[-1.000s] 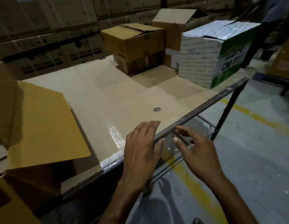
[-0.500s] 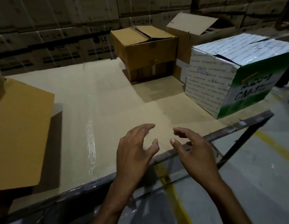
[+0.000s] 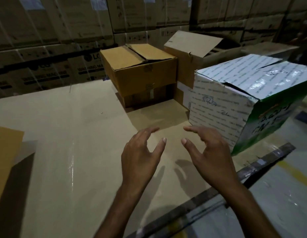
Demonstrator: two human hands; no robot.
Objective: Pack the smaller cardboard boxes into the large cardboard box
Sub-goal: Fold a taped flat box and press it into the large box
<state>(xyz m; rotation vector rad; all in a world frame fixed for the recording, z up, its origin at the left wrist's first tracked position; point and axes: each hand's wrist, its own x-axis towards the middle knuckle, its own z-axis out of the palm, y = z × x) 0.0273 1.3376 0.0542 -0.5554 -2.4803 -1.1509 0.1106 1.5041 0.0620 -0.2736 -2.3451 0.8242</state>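
Note:
My left hand (image 3: 140,155) and my right hand (image 3: 209,152) hover side by side above the cardboard-covered table (image 3: 72,152), fingers spread and relaxed, holding nothing. A white and green printed box (image 3: 235,103) stands just right of my right hand, apart from it. Farther back a brown box (image 3: 140,73) sits on a darker, lower box (image 3: 149,97). Behind them is a box with a raised flap (image 3: 194,48). A flap of the large cardboard box (image 3: 5,160) shows at the left edge; its inside is out of view.
The table's metal front rail (image 3: 252,170) runs diagonally at lower right, with grey floor and a yellow line (image 3: 293,172) beyond it. Stacked appliance cartons (image 3: 54,57) form a wall behind the table. A person's hand (image 3: 303,36) shows at the far right.
Both hands have moved forward from the table's front rail over the tabletop, toward the boxes. The view has swung right and closer; the large box's flap has slid toward the left edge.

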